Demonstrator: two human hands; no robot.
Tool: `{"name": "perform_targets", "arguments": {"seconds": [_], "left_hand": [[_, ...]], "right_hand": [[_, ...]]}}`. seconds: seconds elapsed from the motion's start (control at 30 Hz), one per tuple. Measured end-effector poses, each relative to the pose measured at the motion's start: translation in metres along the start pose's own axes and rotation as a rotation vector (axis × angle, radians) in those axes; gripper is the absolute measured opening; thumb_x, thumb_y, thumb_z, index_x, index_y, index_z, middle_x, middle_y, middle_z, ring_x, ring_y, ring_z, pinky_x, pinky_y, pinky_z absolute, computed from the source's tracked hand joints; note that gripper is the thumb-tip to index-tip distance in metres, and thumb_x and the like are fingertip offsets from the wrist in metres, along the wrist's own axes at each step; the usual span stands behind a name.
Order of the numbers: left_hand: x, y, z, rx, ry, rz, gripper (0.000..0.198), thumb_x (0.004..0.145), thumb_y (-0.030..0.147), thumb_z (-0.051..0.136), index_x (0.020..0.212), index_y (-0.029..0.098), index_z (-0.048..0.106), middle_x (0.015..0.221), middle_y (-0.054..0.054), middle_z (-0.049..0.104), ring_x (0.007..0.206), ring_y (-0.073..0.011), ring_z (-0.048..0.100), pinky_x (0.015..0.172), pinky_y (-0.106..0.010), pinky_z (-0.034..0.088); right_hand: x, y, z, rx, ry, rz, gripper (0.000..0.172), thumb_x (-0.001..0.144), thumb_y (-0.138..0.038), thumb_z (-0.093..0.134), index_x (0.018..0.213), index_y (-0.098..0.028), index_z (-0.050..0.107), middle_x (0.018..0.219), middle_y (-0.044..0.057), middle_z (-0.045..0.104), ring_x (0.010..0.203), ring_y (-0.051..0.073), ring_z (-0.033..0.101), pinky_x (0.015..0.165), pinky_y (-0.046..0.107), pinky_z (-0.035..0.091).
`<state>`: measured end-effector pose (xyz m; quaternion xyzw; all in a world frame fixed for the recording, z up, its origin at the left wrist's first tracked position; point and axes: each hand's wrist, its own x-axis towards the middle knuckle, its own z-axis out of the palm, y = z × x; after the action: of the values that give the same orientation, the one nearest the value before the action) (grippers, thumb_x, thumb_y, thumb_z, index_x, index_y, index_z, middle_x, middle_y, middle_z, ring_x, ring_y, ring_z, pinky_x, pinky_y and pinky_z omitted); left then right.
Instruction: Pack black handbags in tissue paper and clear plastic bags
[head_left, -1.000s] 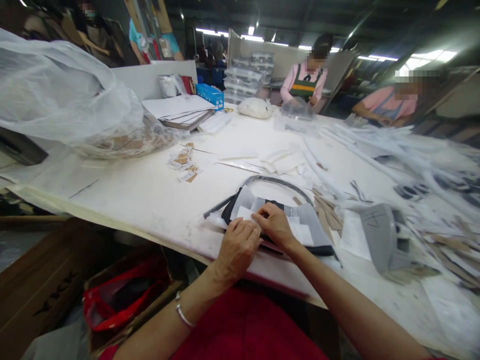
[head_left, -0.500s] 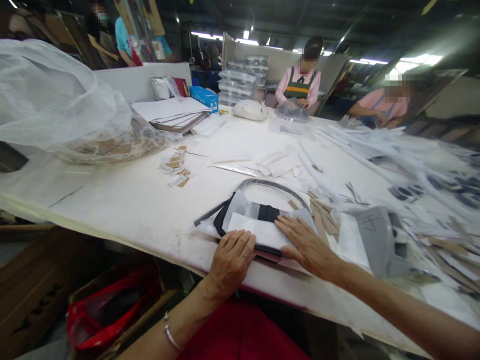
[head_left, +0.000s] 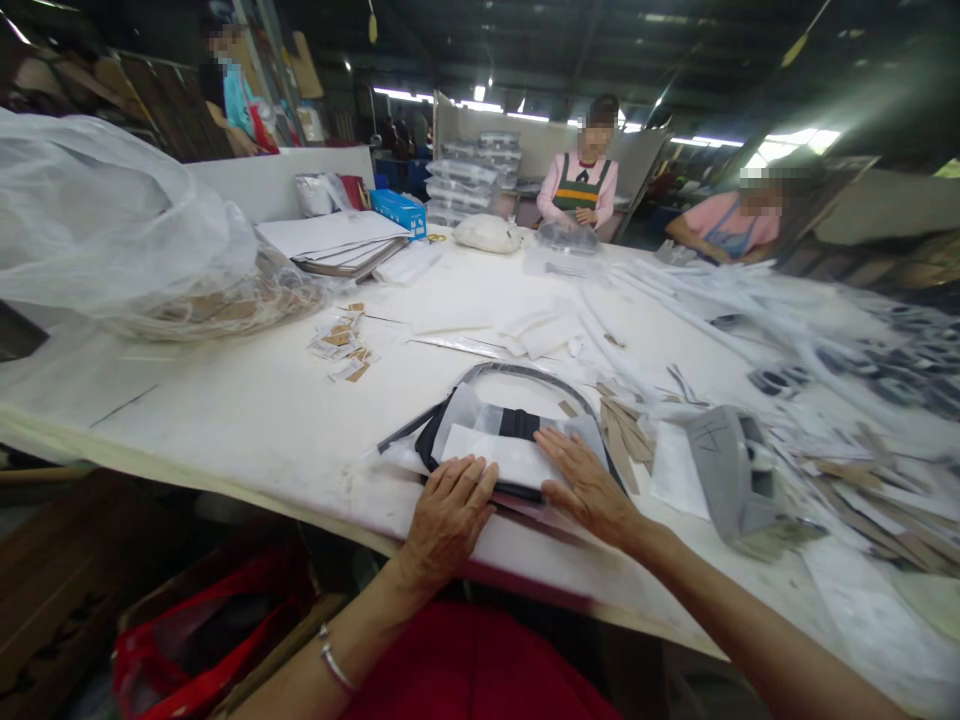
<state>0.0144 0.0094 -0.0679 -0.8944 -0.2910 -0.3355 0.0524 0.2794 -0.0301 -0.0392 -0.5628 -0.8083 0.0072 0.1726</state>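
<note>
Two hands rest on one flat bundle at the near edge of the tabletop point(head_left: 247, 420).

Left hand point(head_left: 450, 515): palm down, fingers close together and slightly bent, tips pressing the near-left edge of a white sheet point(head_left: 499, 458). A bracelet point(head_left: 334, 665) sits on this wrist.

Right hand point(head_left: 592, 488): palm down, fingers laid flat and a little spread, covering the sheet's right end. Neither hand pinches anything; both press.

The white sheet lies on top of a black fabric piece point(head_left: 517, 424), which shows past the sheet's far edge and at its left end. Whether sheet and fabric are joined cannot be told.

Surroundings, read from the bundle:
- 12 o'clock: a curved dark strip point(head_left: 525, 372) arches over the bundle's far side, just beside it.
- 2 o'clock: loose cardboard strips point(head_left: 622, 435), near the right hand.
- 3 o'clock: a grey moulded part point(head_left: 724, 470), apart from the hand.
- 10 o'clock: a scatter of small paper tags point(head_left: 341, 345), well apart.
- 10 to 11 o'clock, far: a large clear plastic bag point(head_left: 112, 230), a stack of sheets point(head_left: 334, 240) and a blue box point(head_left: 397, 210).
- 7 o'clock, below the tabletop: a red bag point(head_left: 195, 650).

Two co-workers sit at the far side — one at 12 o'clock point(head_left: 581, 185), one at 1 o'clock point(head_left: 724, 220). Their hands are too small to read.
</note>
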Motion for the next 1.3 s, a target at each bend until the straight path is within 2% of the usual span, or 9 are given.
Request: {"name": "perform_targets", "arguments": {"seconds": [0.2,0.43,0.6,0.73,0.83,0.9,1.0,1.17,1.3], "left_hand": [[-0.001,-0.003,0.002,0.025,0.024,0.017,0.043,0.093,0.018,0.053,0.136,0.021,0.053,0.126,-0.01,0.065,0.119,-0.0258,0.059,0.103,-0.043,0.046],[0.001,-0.004,0.005,0.03,0.04,0.019,0.043,0.094,0.013,0.051,0.136,0.023,0.053,0.125,-0.009,0.066,0.117,-0.0255,0.06,0.101,-0.043,0.046],[0.004,-0.004,0.004,0.043,0.063,0.026,0.04,0.094,0.015,0.052,0.133,0.023,0.055,0.121,-0.009,0.068,0.113,-0.0262,0.061,0.098,-0.042,0.045],[0.007,-0.006,0.003,0.088,0.1,0.069,0.04,0.094,0.015,0.052,0.132,0.026,0.055,0.118,-0.008,0.068,0.108,-0.0268,0.062,0.094,-0.042,0.045],[0.008,-0.009,0.006,0.094,0.132,0.088,0.038,0.094,0.017,0.053,0.131,0.026,0.055,0.117,-0.007,0.069,0.106,-0.0275,0.063,0.092,-0.042,0.045],[0.008,-0.01,0.007,0.088,0.149,0.097,0.036,0.095,0.019,0.053,0.13,0.026,0.056,0.116,-0.007,0.069,0.106,-0.0277,0.063,0.092,-0.042,0.045],[0.008,-0.011,0.009,0.083,0.176,0.108,0.036,0.095,0.019,0.052,0.13,0.024,0.057,0.117,-0.008,0.068,0.105,-0.0278,0.063,0.093,-0.043,0.045],[0.006,-0.013,0.012,0.099,0.205,0.117,0.038,0.094,0.017,0.057,0.132,0.021,0.056,0.118,-0.01,0.067,0.106,-0.0282,0.062,0.096,-0.043,0.045],[0.005,-0.013,0.013,0.09,0.209,0.121,0.04,0.093,0.016,0.06,0.132,0.02,0.055,0.119,-0.01,0.067,0.107,-0.0289,0.062,0.097,-0.044,0.045]], "right_hand": [[-0.014,-0.015,-0.042,-0.062,-0.01,-0.008,0.098,0.077,-0.059,0.073,0.156,-0.025,0.026,0.156,0.015,0.037,0.145,0.035,0.032,0.118,0.062,0.022],[-0.046,-0.003,-0.014,-0.032,-0.024,0.003,0.082,0.078,-0.013,0.068,0.152,-0.025,0.035,0.152,0.014,0.044,0.138,0.031,0.045,0.111,0.052,0.041],[-0.044,-0.004,-0.004,0.043,0.045,0.063,0.077,0.078,-0.01,0.069,0.149,-0.027,0.041,0.147,0.013,0.05,0.134,0.029,0.049,0.11,0.05,0.043],[-0.041,-0.012,-0.026,0.114,0.038,0.093,0.082,0.072,-0.024,0.082,0.146,-0.023,0.046,0.147,0.017,0.05,0.136,0.032,0.047,0.112,0.051,0.039],[-0.057,0.001,-0.06,0.229,0.212,0.293,0.069,0.079,-0.04,0.076,0.141,-0.022,0.052,0.143,0.014,0.055,0.133,0.029,0.051,0.112,0.047,0.04],[-0.08,0.022,-0.086,0.285,0.451,0.584,0.051,0.085,-0.047,0.066,0.129,-0.02,0.063,0.131,0.013,0.064,0.121,0.028,0.06,0.106,0.045,0.045],[-0.123,0.063,-0.118,0.315,0.752,1.054,0.048,0.079,-0.052,0.065,0.111,-0.017,0.07,0.114,0.013,0.071,0.109,0.029,0.064,0.097,0.044,0.048],[-0.162,0.11,-0.119,0.469,0.691,1.306,0.034,0.065,-0.051,0.071,0.07,-0.017,0.069,0.075,0.009,0.071,0.077,0.026,0.067,0.073,0.04,0.054],[-0.157,0.118,-0.108,0.581,0.686,1.375,0.033,0.059,-0.049,0.073,0.066,-0.017,0.068,0.07,0.003,0.07,0.067,0.019,0.063,0.063,0.032,0.049]]}}
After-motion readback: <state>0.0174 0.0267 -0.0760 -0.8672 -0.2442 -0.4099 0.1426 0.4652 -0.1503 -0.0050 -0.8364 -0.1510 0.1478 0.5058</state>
